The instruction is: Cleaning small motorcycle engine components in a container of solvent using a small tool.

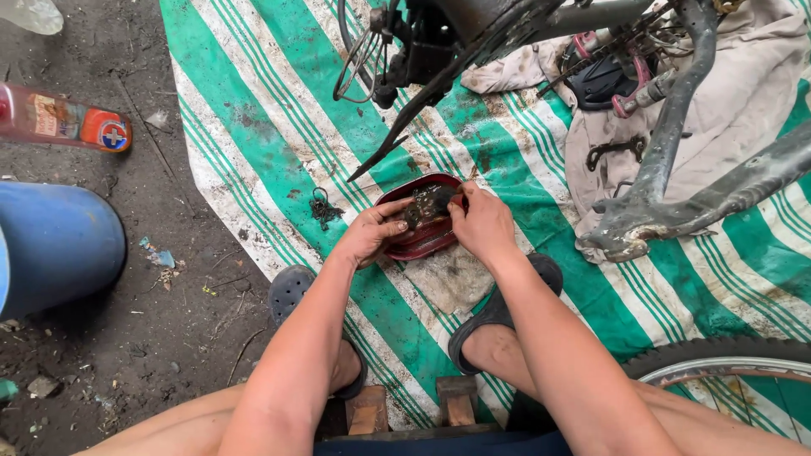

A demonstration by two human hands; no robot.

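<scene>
Head view: left hand [372, 230] and right hand [481, 224] both grip greasy part [429, 205] over red tray [422, 241]; best kept low above it.

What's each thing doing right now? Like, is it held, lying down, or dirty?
left hand: gripping the red tray's edge.
right hand: fingers on the greasy part.
red tray: on the sheet, held.
greasy part: in the tray, dirty.
striped sheet: spread flat, stained.
bottle: lying on its side.
</scene>
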